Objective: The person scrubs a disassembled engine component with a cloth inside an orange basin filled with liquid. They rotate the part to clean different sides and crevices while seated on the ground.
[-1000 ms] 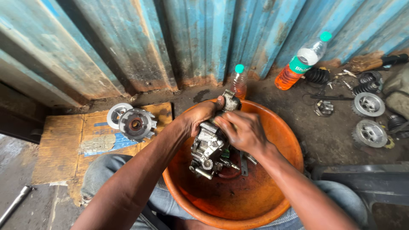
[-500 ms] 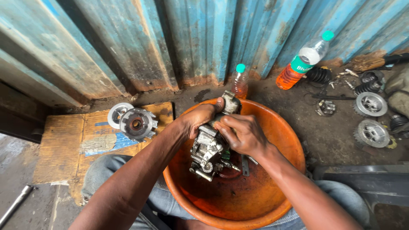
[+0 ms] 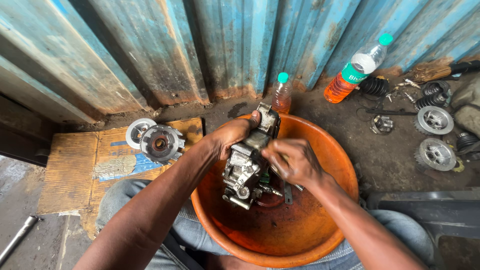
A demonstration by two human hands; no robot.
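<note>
A grimy grey metal engine part (image 3: pixel 246 172), a carburettor-like casting, is held upright over an orange plastic basin (image 3: pixel 332 150). My left hand (image 3: pixel 231 136) grips its upper end, thumb on the top block. My right hand (image 3: pixel 292 162) is closed against the part's right side; whatever it holds is hidden by the fingers. Dark oily liquid and a few small metal pieces (image 3: pixel 287 192) lie in the basin bottom.
Clutch parts (image 3: pixel 159 144) rest on flattened cardboard (image 3: pixel 80 170) at left. Two bottles of orange liquid (image 3: pixel 282 94) (image 3: pixel 355 70) stand by the corrugated blue wall. Round metal hubs (image 3: pixel 434 120) (image 3: pixel 435 155) and springs lie at right. A metal rod (image 3: pixel 17 237) lies lower left.
My right hand has shifted slightly right and down along the part. The left hand keeps its grip at the top.
</note>
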